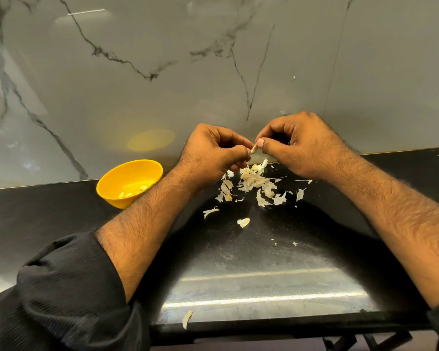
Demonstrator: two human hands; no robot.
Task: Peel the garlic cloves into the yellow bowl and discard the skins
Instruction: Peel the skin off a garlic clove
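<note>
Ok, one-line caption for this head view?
Both hands pinch a garlic clove above papery skins, yellow plastic bowl alongside.

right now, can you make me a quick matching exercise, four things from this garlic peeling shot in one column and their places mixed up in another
Things
1. yellow bowl
2. garlic clove
3. pile of skins
4. lone skin

Places
A. near the front edge of the black counter
B. pinched between the left hand and the right hand
C. against the marble wall, left of the left forearm
D. on the counter under the hands

Pairs: 1-C, 2-B, 3-D, 4-A
</note>
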